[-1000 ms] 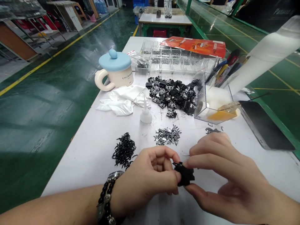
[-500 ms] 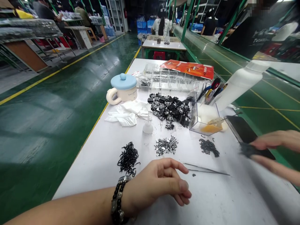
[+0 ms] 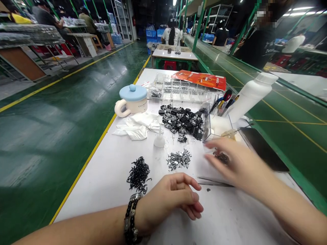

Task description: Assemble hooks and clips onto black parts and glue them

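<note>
My left hand (image 3: pixel 167 197) rests palm inward at the table's near side, fingers loosely curled, thumb and index finger apart, nothing in it. Over the right part of the table my right hand (image 3: pixel 241 166) is blurred, its fingers apart with nothing visible between them. It partly covers a small pile of dark curved pieces (image 3: pixel 221 157) and one end of the tweezers (image 3: pixel 214 182). Small silver metal pieces (image 3: pixel 178 160) lie in the middle. Black hooked pieces (image 3: pixel 139 174) are heaped beyond my left wrist. Farther back is a pile of black parts with metal bits (image 3: pixel 184 119).
A small translucent dropper bottle (image 3: pixel 159 141), white cloth (image 3: pixel 140 126) and lidded mug (image 3: pixel 133 100) stand left. Behind are a divided clear tray (image 3: pixel 176 97) and orange packet (image 3: pixel 200 80). At right are a clear tool box (image 3: pixel 206 131), white bottle (image 3: pixel 251 95) and black phone-like slab (image 3: pixel 263 144).
My right hand has moved left from the table's right edge to the dark curved pieces. The small dark part it pinched no longer shows in its fingers. My left hand has hardly moved.
</note>
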Available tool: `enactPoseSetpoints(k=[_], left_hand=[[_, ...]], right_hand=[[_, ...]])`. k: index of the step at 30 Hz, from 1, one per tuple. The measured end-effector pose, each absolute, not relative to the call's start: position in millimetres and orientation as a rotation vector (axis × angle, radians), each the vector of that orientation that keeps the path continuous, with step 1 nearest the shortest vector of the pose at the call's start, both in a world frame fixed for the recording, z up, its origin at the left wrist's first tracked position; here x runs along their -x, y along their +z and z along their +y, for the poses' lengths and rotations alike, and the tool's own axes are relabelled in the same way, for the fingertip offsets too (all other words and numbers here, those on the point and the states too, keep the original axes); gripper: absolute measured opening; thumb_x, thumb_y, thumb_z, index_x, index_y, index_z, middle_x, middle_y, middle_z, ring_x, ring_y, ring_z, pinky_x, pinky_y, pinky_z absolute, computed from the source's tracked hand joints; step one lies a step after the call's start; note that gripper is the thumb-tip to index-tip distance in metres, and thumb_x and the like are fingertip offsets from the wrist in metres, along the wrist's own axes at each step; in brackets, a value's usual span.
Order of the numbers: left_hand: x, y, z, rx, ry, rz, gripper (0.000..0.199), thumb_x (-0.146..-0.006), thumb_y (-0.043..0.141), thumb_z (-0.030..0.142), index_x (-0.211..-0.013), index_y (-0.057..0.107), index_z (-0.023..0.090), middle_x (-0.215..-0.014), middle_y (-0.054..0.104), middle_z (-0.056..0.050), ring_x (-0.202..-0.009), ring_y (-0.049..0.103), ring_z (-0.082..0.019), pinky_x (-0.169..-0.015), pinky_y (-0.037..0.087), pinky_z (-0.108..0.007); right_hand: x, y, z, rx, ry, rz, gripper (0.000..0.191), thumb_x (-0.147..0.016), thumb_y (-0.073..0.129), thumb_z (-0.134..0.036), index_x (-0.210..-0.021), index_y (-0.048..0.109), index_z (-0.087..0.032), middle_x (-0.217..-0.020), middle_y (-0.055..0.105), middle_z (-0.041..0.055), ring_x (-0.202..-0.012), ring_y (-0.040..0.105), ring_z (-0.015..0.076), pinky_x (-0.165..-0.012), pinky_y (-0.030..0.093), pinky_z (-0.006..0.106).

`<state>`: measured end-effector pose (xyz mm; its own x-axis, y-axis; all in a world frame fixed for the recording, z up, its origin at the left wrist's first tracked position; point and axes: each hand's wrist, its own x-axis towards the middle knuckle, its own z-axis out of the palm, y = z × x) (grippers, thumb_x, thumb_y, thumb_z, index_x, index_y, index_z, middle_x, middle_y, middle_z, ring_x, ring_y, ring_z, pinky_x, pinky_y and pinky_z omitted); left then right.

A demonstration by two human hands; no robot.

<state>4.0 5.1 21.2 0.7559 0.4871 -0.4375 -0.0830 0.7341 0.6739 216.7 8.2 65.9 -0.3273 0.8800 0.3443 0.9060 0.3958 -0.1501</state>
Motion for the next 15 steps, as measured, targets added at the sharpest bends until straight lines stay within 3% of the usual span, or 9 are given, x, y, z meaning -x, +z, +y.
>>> enactPoseSetpoints(k=[5, 10, 15], left_hand=[[-3, 20, 6, -0.702, 0.343, 0.653, 0.023, -0.066, 0.066, 0.023, -0.083, 0.057, 0.011, -0.063, 0.066, -0.005, -0.055, 0.061, -0.012, -0.057, 0.046, -0.024], [-2, 20, 6, -0.703, 0.428, 0.676, 0.025, -0.069, 0.067, 0.02, -0.088, 0.055, 0.01, -0.066, 0.065, -0.005, -0.059, 0.061, -0.012, -0.059, 0.046, -0.025], [0, 23, 5, -0.679, 0.774, 0.713, 0.034, -0.074, 0.07, 0.021, -0.097, 0.045, 0.018, -0.099, 0.057, -0.002, -0.083, 0.058, -0.009, -0.077, 0.047, -0.025]], right_hand=[[-161, 31, 67, 1.793, -0.163, -2.416, 0.008, -0.08, 0.054, -0.011, -0.086, 0.059, -0.011, -0.08, 0.06, 0.0077, -0.067, 0.058, 0.0198, -0.058, 0.045, 0.031], [-169, 37, 68, 1.836, -0.201, -2.355, 0.012, -0.078, 0.06, -0.019, -0.088, 0.055, -0.014, -0.078, 0.058, 0.0046, -0.067, 0.056, 0.0185, -0.058, 0.041, 0.029], [-168, 50, 9, 1.597, -0.16, -2.243, 0.02, -0.078, 0.061, -0.031, -0.085, 0.047, -0.019, -0.067, 0.049, -0.0023, -0.059, 0.049, 0.0143, -0.052, 0.035, 0.025]])
